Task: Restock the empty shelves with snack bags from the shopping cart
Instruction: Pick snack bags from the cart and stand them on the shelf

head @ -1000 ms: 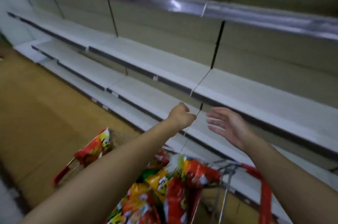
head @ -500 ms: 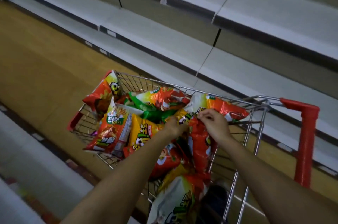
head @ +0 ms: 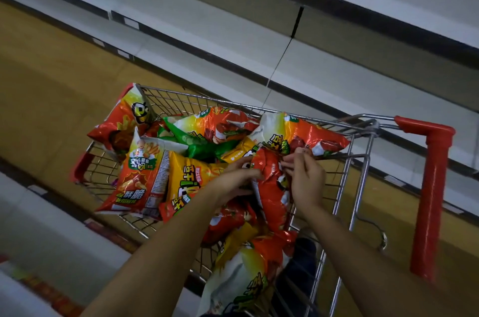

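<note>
A wire shopping cart point(head: 197, 101) stands below me, heaped with several red, yellow and green snack bags. Both my hands reach into the heap. My left hand point(head: 234, 179) grips the left edge of a red snack bag point(head: 272, 195) that stands on end in the middle of the cart. My right hand point(head: 305, 179) pinches the same bag's top right edge with curled fingers. Bare white shelves point(head: 207, 21) run diagonally behind the cart.
The cart's red handle point(head: 430, 195) sticks up at the right. A yellow bag point(head: 186, 182) and an orange bag point(head: 140, 176) lie to the left of my hands. A tan floor strip point(head: 51, 78) runs between cart and shelving. A pale shelf edge point(head: 39, 226) sits lower left.
The view dropped from the shelves to the cart. Both hands went from mid-air down into the heap and took hold of the red bag.
</note>
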`<state>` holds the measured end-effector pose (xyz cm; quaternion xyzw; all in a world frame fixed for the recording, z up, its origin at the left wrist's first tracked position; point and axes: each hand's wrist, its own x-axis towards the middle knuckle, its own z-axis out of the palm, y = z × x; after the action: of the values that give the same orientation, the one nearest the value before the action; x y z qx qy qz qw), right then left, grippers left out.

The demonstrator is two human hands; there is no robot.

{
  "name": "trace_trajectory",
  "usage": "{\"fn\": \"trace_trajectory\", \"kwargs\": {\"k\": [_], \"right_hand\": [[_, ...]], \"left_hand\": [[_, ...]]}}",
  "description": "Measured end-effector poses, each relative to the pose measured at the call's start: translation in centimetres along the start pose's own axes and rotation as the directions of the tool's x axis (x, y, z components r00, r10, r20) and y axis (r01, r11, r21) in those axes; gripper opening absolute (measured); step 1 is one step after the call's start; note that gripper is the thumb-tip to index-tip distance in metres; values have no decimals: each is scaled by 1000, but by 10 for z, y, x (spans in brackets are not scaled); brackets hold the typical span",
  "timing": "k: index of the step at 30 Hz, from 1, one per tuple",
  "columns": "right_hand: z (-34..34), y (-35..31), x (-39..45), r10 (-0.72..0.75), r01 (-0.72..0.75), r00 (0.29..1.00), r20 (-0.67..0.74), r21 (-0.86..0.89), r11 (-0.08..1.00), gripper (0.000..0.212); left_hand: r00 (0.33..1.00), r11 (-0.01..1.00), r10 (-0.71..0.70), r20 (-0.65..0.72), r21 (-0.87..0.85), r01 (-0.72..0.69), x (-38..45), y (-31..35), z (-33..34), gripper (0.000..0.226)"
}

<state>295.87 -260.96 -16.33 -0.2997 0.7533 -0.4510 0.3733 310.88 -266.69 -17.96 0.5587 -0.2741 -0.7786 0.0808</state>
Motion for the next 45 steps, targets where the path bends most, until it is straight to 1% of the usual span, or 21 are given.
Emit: {"fn": "trace_trajectory", "kwargs": {"k": [2,4,7,10,12,14,16,17,20,23,25,28,30,33,35,37,39,40,43,44,45], "right_hand": [[-1,0,0,-17,17,1000,11,-9,1000,31],[-2,-3,1,-32,33,999,27,-21,999,23],[-5,-13,0,-72,75,994,78,-33,997,11],[-5,-29,-4,-34,26,979,199,44,999,8],[0,-41,-1,71,-108,942,328,97,989,20],[6,-49,7,161,-232,874,458,103,967,46],[11,-58,12,166,-248,830,533,86,965,66],[12,-61,14,160,-244,820,550,83,966,69],[8,-70,17,158,-271,810,564,123,955,62],[2,-73,15,169,-334,785,595,177,926,51],[1,-75,14,162,-353,783,601,215,911,47],[1,-86,13,126,-355,795,593,287,890,53],[0,-98,15,90,-337,818,568,347,875,58],[-6,-120,24,35,-278,851,525,392,877,64],[-14,-140,33,-1,-235,869,496,413,880,67],[-27,-165,43,-18,-202,893,450,437,876,62],[-44,-189,52,-59,-148,911,407,457,877,51],[-53,-201,55,-92,-105,922,376,470,877,47],[-86,-236,64,-174,-2,943,283,528,849,40],[-99,-248,65,-192,27,948,252,540,841,40],[-113,-261,65,-208,56,953,222,543,838,42]], "left_hand": [[998,998,13,54,-55,-10,-3,3,-9,57],[993,997,43,114,-72,-35,-10,10,-18,60],[961,983,97,258,-173,-53,-23,25,-40,54],[920,962,146,363,-270,-46,-35,41,-66,67],[904,957,158,397,-286,-42,-40,52,-72,72],[905,953,185,384,-295,-69,-43,63,-70,67],[908,944,225,355,-310,-113,-47,73,-63,64],[910,939,241,338,-320,-129,-48,77,-59,65],[910,916,282,304,-367,-161,-51,83,-58,85],[891,939,271,365,-305,-160,-57,83,-68,114],[887,968,229,401,-190,-164,-64,84,-73,120],[893,981,172,416,8,-193,-77,88,-69,107],[909,983,150,388,36,-178,-84,95,-60,101],[926,966,249,283,3,-260,-91,110,-42,87],[914,943,324,246,-3,-333,-97,125,-29,77],[890,919,373,262,27,-393,-103,139,-16,73],[870,892,413,269,76,-446,-110,156,-1,60],[860,874,434,269,107,-475,-115,165,8,59],[826,810,492,274,205,-550,-132,195,40,88],[814,783,508,281,245,-572,-138,204,52,89],[800,749,525,291,287,-597,-145,214,66,82]]}}
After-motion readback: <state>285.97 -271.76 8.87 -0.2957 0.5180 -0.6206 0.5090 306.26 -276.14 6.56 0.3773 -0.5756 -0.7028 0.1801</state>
